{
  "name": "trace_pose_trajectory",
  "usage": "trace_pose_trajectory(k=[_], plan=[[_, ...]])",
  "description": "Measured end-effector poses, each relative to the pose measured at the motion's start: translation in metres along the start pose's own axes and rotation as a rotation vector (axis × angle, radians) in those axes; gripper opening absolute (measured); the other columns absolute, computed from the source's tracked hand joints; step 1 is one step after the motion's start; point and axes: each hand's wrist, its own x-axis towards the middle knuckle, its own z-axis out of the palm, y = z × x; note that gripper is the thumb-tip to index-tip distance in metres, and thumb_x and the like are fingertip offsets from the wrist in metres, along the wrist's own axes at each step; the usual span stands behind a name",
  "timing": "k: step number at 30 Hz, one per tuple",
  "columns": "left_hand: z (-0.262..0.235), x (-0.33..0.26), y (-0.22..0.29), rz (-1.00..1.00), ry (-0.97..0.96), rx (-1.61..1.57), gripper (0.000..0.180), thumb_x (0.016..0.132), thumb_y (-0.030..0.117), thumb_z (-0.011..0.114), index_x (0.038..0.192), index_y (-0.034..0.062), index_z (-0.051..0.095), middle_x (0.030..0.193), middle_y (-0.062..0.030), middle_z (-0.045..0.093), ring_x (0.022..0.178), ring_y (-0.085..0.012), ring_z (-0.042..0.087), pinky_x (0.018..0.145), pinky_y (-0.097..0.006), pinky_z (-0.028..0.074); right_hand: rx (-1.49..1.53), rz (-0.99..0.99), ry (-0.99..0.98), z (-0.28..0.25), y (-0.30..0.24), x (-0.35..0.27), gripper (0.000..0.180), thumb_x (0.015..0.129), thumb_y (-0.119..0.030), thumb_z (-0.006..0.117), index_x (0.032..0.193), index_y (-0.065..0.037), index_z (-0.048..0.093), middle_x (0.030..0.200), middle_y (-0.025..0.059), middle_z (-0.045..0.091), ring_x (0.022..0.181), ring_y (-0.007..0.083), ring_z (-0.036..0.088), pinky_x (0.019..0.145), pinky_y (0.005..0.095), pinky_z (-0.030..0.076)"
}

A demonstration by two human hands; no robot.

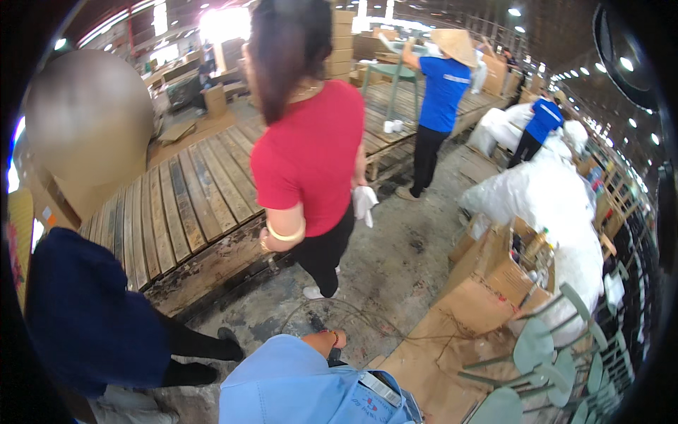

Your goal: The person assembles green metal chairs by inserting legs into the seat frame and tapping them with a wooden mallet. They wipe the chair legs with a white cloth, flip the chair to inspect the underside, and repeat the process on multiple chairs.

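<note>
My left arm, in a light blue sleeve [272, 374], comes in from the lower edge. My left hand [340, 339] sits low in front of me, with a red bracelet at the wrist. Its fingers are too small and turned away to make out, and I see nothing clearly held in it. Below the hand is a dark patch I cannot identify. A pocket with a white label card [380, 389] shows on my shirt beside the arm. My right hand is out of view.
A person in red [311, 155] stands ahead with a white cloth [364, 205], beside a slatted wooden platform [191, 201]. A navy-clad person [92, 311] is at left. Farther off, a person in blue [441, 92] handles a green chair [395, 71]. Cardboard boxes [487, 275] and green chairs [533, 346] stand right.
</note>
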Motion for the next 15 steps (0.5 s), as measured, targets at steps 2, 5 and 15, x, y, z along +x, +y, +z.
trace_pose_trajectory(k=[2, 5, 15], plan=[[-0.015, 0.009, 0.034, 0.042, 0.066, 0.103, 0.024, 0.083, 0.013, 0.056, 0.091, 0.0009, 0.075, 0.09, -0.019, 0.072, 0.08, -0.0324, 0.069, 0.065, -0.044, 0.055, 0.051, -0.028, 0.024, -0.021, 0.025, -0.012, 0.024, 0.087, -0.026, 0.054, 0.071, -0.009, 0.057, 0.061, 0.0067, 0.055, 0.054, 0.0214, 0.055, 0.048, 0.04, 0.044], [-0.038, 0.027, 0.092, 0.048, 0.194, 0.026, 0.03, 0.083, 0.013, 0.053, 0.098, -0.0011, 0.074, 0.099, -0.0202, 0.071, 0.088, -0.0339, 0.07, 0.073, -0.045, 0.055, 0.097, 0.061, 0.05, -0.045, 0.075, -0.03, 0.023, 0.087, -0.025, 0.054, 0.071, -0.009, 0.058, 0.062, 0.0073, 0.056, 0.054, 0.0216, 0.056, 0.048, 0.0398, 0.045], [-0.077, 0.046, 0.204, -0.022, 0.009, -0.257, 0.033, 0.087, 0.022, 0.051, 0.099, -0.0006, 0.072, 0.096, -0.0186, 0.071, 0.086, -0.0358, 0.068, 0.074, -0.047, 0.054, 0.213, 0.269, 0.115, -0.08, 0.205, -0.08, 0.02, 0.086, -0.02, 0.053, 0.072, -0.007, 0.062, 0.063, 0.0095, 0.059, 0.054, 0.0221, 0.058, 0.048, 0.0392, 0.046]])
